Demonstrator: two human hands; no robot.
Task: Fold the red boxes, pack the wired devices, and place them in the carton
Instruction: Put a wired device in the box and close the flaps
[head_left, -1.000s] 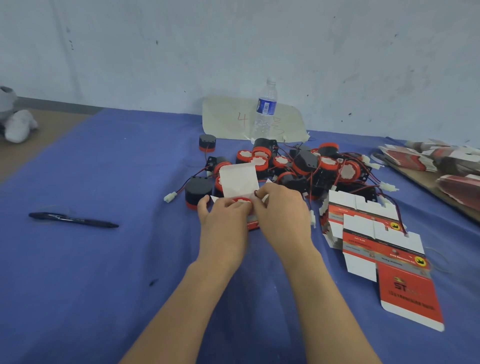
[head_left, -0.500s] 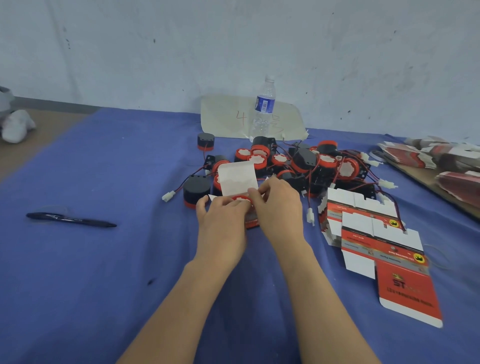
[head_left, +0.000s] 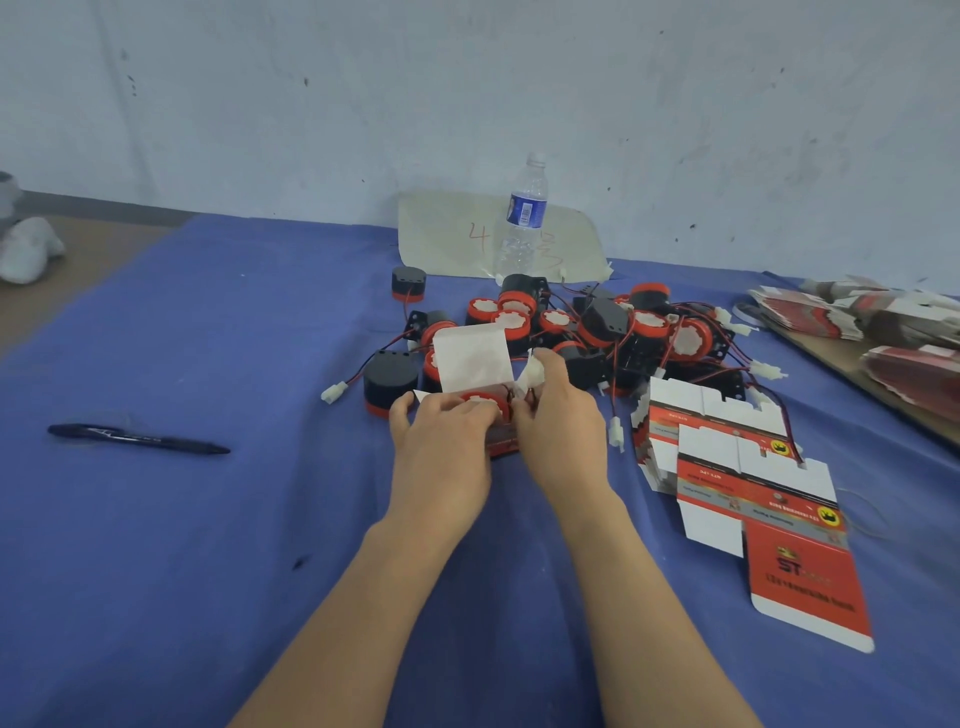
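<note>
Left hand (head_left: 441, 452), arm stretched forward, curls its fingers round the open red box (head_left: 470, 364) near the middle of the surface (head_left: 208, 545), a wired device (head_left: 483, 401) inside; right hand (head_left: 563, 431), alongside, pinches a white piece (head_left: 535, 370) at the box's right rim.

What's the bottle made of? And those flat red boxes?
The bottle looks like thin clear plastic: you see through it, and its sides are ribbed. The flat red boxes look like thin printed cardboard: red faces, plain white flaps with cut tabs.
</note>
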